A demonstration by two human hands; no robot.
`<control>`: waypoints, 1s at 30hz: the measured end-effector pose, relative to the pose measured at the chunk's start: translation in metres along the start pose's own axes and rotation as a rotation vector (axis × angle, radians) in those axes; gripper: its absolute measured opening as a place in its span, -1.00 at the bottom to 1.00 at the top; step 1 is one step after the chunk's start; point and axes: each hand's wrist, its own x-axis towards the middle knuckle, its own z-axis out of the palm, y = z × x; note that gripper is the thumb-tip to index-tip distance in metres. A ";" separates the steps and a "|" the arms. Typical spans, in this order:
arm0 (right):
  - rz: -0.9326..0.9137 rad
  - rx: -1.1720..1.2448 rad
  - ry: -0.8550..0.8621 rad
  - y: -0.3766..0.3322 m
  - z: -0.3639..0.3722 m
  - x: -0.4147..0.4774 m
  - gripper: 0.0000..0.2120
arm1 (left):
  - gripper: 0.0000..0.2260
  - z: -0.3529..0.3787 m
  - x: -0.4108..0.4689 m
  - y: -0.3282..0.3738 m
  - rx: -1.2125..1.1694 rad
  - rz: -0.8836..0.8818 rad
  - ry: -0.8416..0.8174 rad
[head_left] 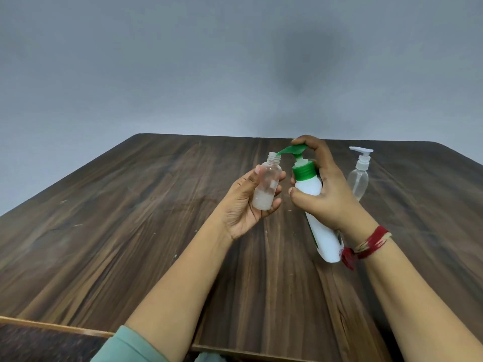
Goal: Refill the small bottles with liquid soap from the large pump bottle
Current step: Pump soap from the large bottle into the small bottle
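Here, left hand [244, 205] grips clear ribbed-neck small bottle [266, 185]; right hand [326, 189] clasps smooth white pump bottle [317, 218] — green nozzle at its mouth.

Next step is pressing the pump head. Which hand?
Right. The right hand wraps the large pump bottle, a finger already atop the green pump head. The left hand holds the small bottle under the spout.

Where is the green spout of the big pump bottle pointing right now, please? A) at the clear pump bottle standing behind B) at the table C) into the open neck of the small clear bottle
C: the green spout meets the open neck of the small clear bottle held in the left hand.
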 end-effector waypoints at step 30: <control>0.049 -0.092 -0.207 -0.024 -0.034 0.021 -0.26 | -0.38 0.001 -0.003 0.001 -0.097 -0.060 -0.050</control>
